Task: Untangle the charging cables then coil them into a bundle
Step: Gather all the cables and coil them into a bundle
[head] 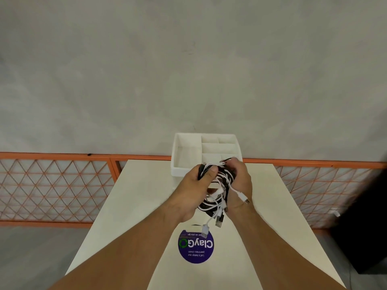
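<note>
A bundle of black and white charging cables (217, 185) hangs between both hands above the cream table (134, 201). My left hand (192, 191) grips the bundle's left side, thumb pressed over black strands. My right hand (239, 185) grips the right side, fingers curled round white and black loops. Several plug ends dangle below: a white USB plug (204, 230), a black one (219, 220), and a small white connector (244, 198) lying over my right wrist. The middle of the bundle is partly hidden by my palms.
A white divided organiser tray (184, 155) stands at the table's far edge, just behind my hands. A round purple sticker (195, 246) is on the table near me. An orange mesh railing (54, 185) runs behind the table, and a dark object (364, 237) stands at right.
</note>
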